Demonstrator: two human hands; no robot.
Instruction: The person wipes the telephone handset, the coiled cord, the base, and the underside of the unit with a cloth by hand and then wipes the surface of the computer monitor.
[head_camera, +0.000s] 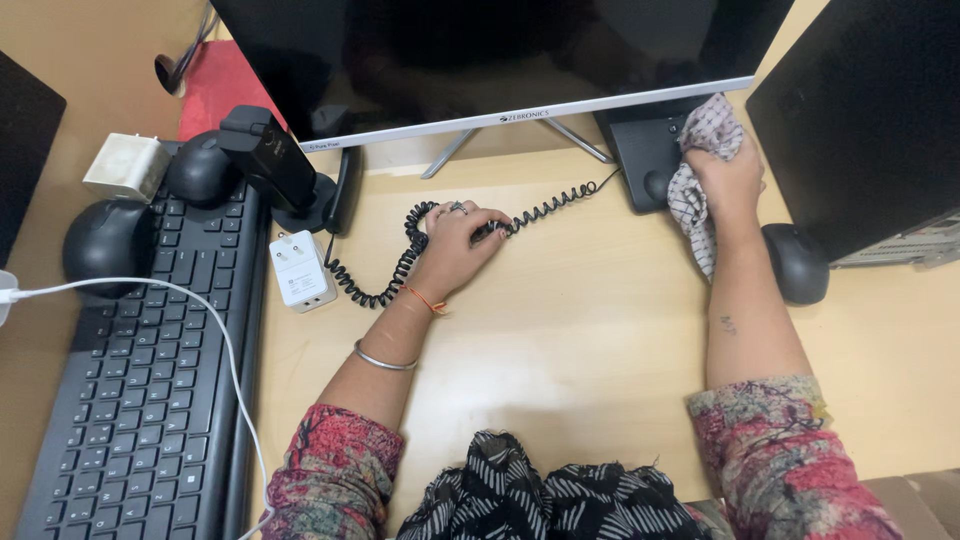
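The left hand (462, 240) lies on a black coiled phone cord (400, 265), its fingers curled down over the springy rubber loops and pinning them to the desk (590, 330). The cord runs in a loose arc from the black handset (275, 160) at the far left to the phone base (645, 155) under the monitor (500, 60). The right hand (730, 175) grips a bunched cloth (700, 170), soft and woven with a fine dark check on white, fingers closed tight around it and pressing it against the right edge of the matte phone base; a tail of cloth hangs down beside the wrist.

The desk is smooth, pale wood laminate with a soft sheen. Between the two forearms it lies bare, the widest open patch in view, reaching to the near edge. To the left, a flat black keyboard (150, 390) with low square keys runs along the desk, crossed by a thin white cable (220, 340). A small white boxy adapter (300, 270) sits just beside the cord's left bend. A rounded black mouse (795, 262) lies close to the right forearm, and a black boxy computer case (865, 120) closes off the far right. The monitor's thin silver stand legs (450, 152) splay out just beyond the cord.
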